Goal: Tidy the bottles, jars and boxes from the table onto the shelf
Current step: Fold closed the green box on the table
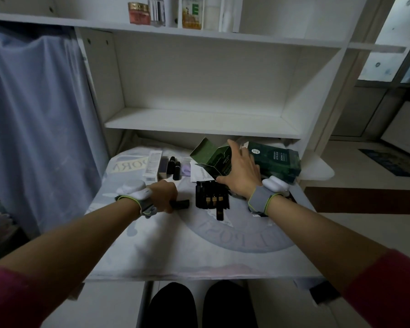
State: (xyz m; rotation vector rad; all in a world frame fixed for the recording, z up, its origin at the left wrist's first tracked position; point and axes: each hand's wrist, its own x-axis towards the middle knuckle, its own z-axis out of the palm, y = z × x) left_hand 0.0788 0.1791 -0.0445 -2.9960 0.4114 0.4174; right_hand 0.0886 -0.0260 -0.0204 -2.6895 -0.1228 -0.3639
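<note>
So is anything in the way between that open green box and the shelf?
Nothing visible is. The right hand grips the open green box, and the white shelf board just behind and above it has nothing across its front.

Tablecloth [175, 245] is showing inverted "POST" at its near middle and "ORN" at its far left; dark green box [279, 159] at the cloth's far right is bearing inverted "MASK"; yellow box [192, 13] on upper shelf [270, 40] above the cloth is displaying "E"

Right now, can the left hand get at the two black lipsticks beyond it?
Probably yes: nothing lies between the left hand and the black lipsticks, but it grips a black tube.
</note>
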